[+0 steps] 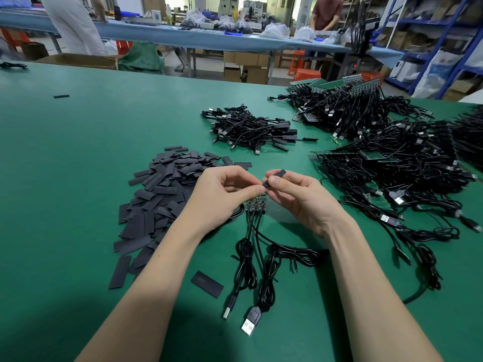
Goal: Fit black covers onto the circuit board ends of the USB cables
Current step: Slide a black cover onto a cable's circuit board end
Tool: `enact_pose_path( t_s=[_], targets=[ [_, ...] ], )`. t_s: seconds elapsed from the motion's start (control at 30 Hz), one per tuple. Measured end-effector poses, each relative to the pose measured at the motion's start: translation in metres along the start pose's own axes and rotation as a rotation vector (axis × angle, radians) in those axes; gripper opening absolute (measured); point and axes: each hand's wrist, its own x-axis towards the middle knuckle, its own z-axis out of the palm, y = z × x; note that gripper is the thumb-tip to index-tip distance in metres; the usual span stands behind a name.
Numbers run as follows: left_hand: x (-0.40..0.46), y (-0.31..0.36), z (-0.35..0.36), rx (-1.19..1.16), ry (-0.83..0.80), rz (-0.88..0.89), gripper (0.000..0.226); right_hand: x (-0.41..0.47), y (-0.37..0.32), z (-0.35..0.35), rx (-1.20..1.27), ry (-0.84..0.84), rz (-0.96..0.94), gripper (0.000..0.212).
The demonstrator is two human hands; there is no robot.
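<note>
Cover [275, 176] pinched in right hand [300, 199], boards [257, 203] in left hand [222, 197]; next, sliding on, needing alignment.

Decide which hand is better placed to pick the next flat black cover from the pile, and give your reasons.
Probably the left hand: the pile of flat black covers lies directly beside it. The right hand sits farther from the pile and pinches a black cover; the left also grips the small circuit boards.
</note>
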Motion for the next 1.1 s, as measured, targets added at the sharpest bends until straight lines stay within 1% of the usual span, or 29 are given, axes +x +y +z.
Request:
enact_pose_path(
  t_s=[0.13, 0.2, 0.3, 0.47, 0.7, 1.1],
  targets=[
    [-0.0007, 0.0026, 0.0013, -0.016, 0.037, -0.044, 0.024, 0.0007, 0.002, -0.0011, -0.029, -0.028, 0.015, 0.016],
    [-0.0011, 0.0032, 0.0007, -0.026, 0.044, -0.049, 0.028, 0.001, 0.0021, -0.0022, -0.031, -0.042, 0.02, 0.016],
    [-0.0008, 0.0036, 0.0022, -0.025, 0.041, -0.039, 0.023, 0.0011, 0.0017, -0.0029, -0.037, -0.05, 0.02, 0.017],
    [0.0005, 0.0025, -0.002, -0.006, -0.03, -0.008, 0.014, 0.0017, 0.0037, -0.0016, -0.003, -0.02, 0.023, 0.014],
    [0.0015, 0.0035, -0.0053, -0.021, -0.038, -0.039, 0.015, 0.0019, 0.0025, -0.0025, 0.002, -0.013, 0.027, 0.014],
    [-0.0011, 0.0018, -0.0059, -0.048, 0.0, -0.074, 0.015, 0.0026, 0.0054, 0.0013, -0.026, -0.036, 0.045, 0.012]
  ],
)
